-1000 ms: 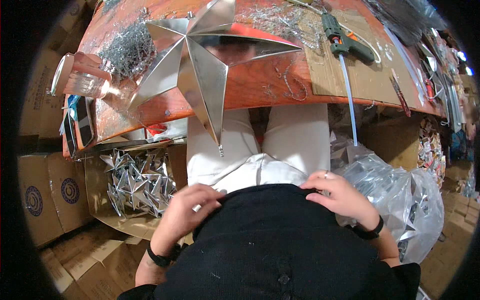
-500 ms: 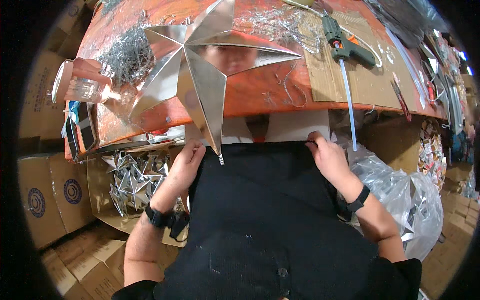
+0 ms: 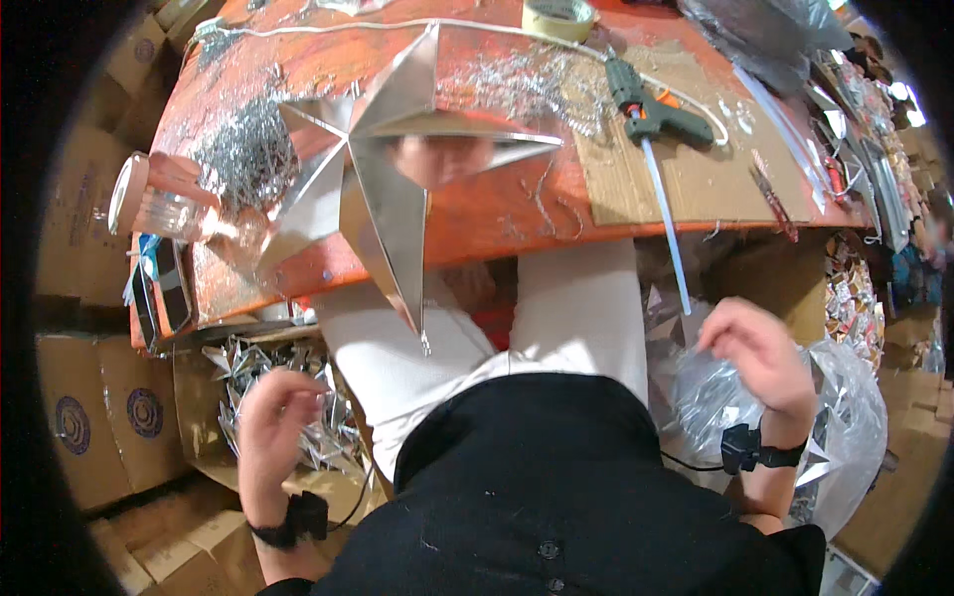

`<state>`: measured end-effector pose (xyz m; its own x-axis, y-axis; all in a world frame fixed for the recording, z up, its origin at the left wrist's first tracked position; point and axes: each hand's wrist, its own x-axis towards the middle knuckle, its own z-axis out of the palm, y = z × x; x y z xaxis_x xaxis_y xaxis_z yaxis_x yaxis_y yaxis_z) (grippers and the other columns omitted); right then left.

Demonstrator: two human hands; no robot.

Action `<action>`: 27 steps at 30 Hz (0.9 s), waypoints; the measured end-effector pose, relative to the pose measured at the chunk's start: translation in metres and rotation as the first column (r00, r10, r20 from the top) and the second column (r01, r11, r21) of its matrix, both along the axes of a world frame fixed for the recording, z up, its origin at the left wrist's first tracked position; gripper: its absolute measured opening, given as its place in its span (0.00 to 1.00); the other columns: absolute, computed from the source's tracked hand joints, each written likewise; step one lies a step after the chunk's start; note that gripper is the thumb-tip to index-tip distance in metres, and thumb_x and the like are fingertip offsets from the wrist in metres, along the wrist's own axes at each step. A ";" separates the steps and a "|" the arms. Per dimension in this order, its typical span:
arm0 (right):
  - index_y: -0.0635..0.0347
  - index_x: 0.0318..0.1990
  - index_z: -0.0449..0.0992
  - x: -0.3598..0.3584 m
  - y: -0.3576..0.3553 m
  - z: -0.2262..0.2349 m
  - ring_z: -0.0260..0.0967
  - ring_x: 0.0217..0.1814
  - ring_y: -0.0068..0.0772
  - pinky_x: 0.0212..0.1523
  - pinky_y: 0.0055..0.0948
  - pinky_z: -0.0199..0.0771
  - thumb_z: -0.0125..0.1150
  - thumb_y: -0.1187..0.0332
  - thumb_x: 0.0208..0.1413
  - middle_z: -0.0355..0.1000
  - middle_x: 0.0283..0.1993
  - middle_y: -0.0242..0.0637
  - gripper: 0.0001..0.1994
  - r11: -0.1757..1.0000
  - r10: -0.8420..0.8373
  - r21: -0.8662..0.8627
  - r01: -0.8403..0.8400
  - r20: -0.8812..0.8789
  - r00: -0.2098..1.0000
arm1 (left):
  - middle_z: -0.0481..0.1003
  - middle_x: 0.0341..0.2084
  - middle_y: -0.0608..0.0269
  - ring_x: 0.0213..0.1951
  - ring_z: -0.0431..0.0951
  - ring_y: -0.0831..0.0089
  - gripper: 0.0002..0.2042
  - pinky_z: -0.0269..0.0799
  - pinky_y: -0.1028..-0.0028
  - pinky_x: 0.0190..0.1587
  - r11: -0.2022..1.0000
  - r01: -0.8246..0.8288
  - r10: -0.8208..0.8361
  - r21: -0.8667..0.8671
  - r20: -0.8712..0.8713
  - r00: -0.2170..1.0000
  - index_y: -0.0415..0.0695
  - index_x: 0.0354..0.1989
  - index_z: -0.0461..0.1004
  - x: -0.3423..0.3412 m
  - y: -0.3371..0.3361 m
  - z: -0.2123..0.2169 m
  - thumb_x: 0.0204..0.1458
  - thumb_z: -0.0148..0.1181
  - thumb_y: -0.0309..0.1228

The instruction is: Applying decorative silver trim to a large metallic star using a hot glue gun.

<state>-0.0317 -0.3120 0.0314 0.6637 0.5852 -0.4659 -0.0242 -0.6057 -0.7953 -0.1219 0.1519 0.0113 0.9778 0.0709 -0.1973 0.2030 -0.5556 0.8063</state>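
Bench: orange bench (image 3: 517, 214) fills the upper view; its near edge runs above the lap.
Star: one large silver star (image 3: 393, 189) overhangs that near edge, one point hanging off it.
Left hand (image 3: 273, 422): grip loosely curled, grasping nothing, above a carton of small silver stars (image 3: 243, 397).
Right hand (image 3: 760, 353): grip released, over a clear plastic bag (image 3: 845, 417).
Tools: one glue gun (image 3: 651, 104), one tape roll (image 3: 558, 17), one jar (image 3: 159, 194).

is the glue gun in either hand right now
No, the glue gun lies on the cardboard sheet on the table, far from both hands.
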 end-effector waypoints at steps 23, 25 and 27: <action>0.55 0.59 0.63 0.152 0.010 -0.021 0.62 0.56 0.49 0.58 0.39 0.63 0.67 0.64 0.46 0.54 0.61 0.50 0.31 0.879 0.128 -0.305 0.367 0.892 0.434 | 0.71 0.51 0.58 0.43 0.72 0.76 0.22 0.67 0.81 0.44 0.971 -0.029 0.105 -0.239 0.313 0.944 0.31 0.61 0.62 0.094 -0.029 -0.026 0.58 0.55 0.23; 0.56 0.60 0.62 0.162 0.003 -0.027 0.60 0.59 0.50 0.60 0.40 0.61 0.64 0.64 0.47 0.53 0.63 0.52 0.31 0.921 0.112 -0.298 0.250 0.819 0.563 | 0.73 0.42 0.65 0.30 0.68 0.84 0.22 0.63 0.84 0.32 0.960 0.006 0.072 -0.280 0.268 0.961 0.33 0.62 0.62 0.093 -0.033 -0.026 0.60 0.53 0.26; 0.60 0.59 0.63 0.171 0.005 -0.037 0.57 0.64 0.52 0.63 0.43 0.58 0.56 0.67 0.47 0.54 0.64 0.52 0.28 0.962 0.105 -0.240 0.126 0.758 0.644 | 0.73 0.37 0.68 0.28 0.66 0.85 0.22 0.62 0.82 0.30 0.888 0.024 0.089 -0.460 0.223 0.971 0.34 0.60 0.64 0.089 -0.035 -0.026 0.61 0.53 0.33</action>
<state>0.1396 -0.3067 -0.0054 0.8528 0.5161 0.0800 0.5083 -0.7847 -0.3548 -0.0329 0.1173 -0.0150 0.9980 0.0612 0.0159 -0.0091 -0.1112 0.9938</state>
